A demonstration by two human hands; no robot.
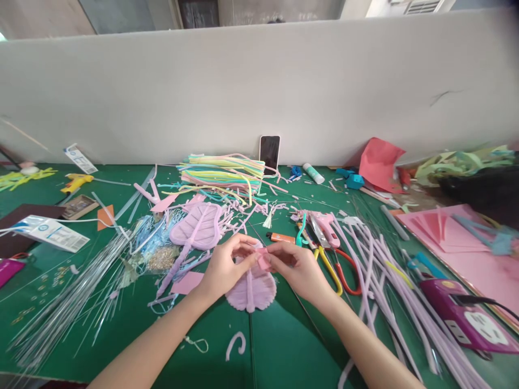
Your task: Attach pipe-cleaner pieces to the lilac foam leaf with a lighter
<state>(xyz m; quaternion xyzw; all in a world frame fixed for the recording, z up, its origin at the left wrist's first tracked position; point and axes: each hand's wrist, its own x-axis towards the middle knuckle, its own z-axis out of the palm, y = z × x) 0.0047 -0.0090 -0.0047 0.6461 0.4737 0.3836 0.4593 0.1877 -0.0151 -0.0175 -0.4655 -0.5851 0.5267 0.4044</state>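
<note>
Between my two hands is a small piece of pink paper [264, 259]. My left hand [231, 262] pinches its left edge with thumb and fingers. On the other side my right hand [295, 265] grips the paper in the same way. Beneath them lies a lilac leaf-shaped piece [250, 292] with a raised midrib, partly covered by the hands. A second lilac leaf shape [197, 226] with a stem rests to the left. An orange lighter [283, 238] sits just beyond my right hand.
Red-handled scissors [347, 273] and a pink glue gun [327, 227] lie right of centre. Lilac pipe cleaners [389, 286] spread beside a purple power strip [466, 313]. Metal wires [77, 297] fan out at left. Behind, a phone [270, 151] leans on the white partition [243, 92].
</note>
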